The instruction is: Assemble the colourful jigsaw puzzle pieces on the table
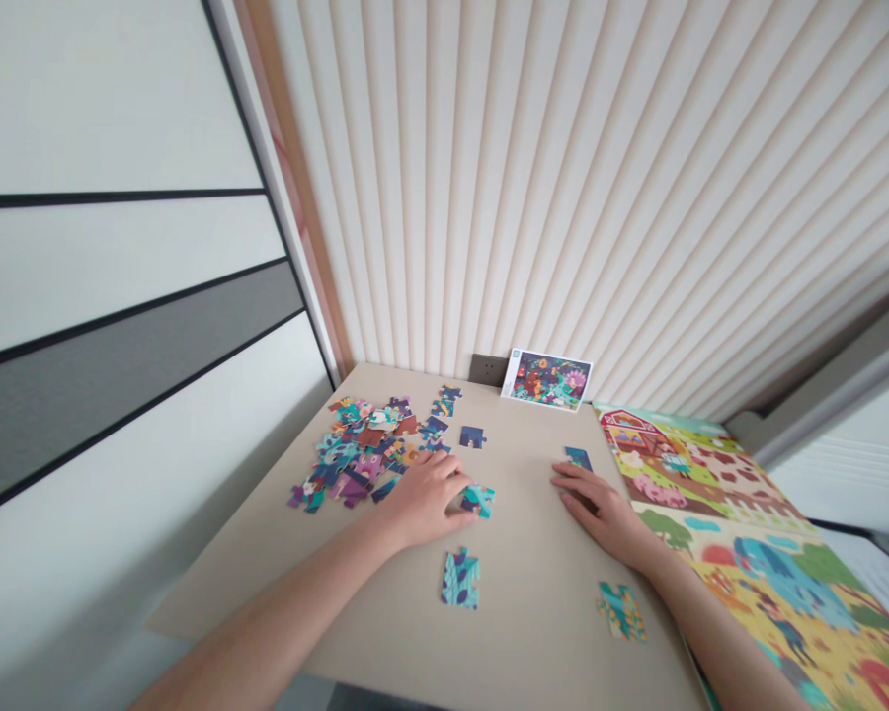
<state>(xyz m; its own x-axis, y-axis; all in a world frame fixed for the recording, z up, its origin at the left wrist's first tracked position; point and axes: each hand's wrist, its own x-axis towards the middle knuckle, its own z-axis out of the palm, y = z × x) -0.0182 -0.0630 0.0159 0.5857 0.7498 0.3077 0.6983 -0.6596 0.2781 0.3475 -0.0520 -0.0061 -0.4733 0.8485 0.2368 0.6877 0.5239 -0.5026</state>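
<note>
My left hand (pixel 422 499) rests its fingertips on a teal and navy jigsaw piece (pixel 481 501) and seems to pinch it. My right hand (pixel 597 509) lies flat on the beige tabletop (pixel 533 553), holding nothing, just below a blue jigsaw piece (pixel 578 458). To the left of my left hand is a loose heap of multicoloured jigsaw pieces (pixel 360 452). A navy piece (pixel 472 436) lies alone beyond my hands. Two teal leaf-patterned pieces (pixel 460 579) (pixel 620 610) lie nearer me.
A picture card (pixel 546 380) leans against the ribbed wall at the table's back edge, beside a dark wall socket (pixel 488 369). A large farm-scene puzzle or mat (pixel 741 533) overlaps the table's right side. The table's left edge meets a pale panelled wall.
</note>
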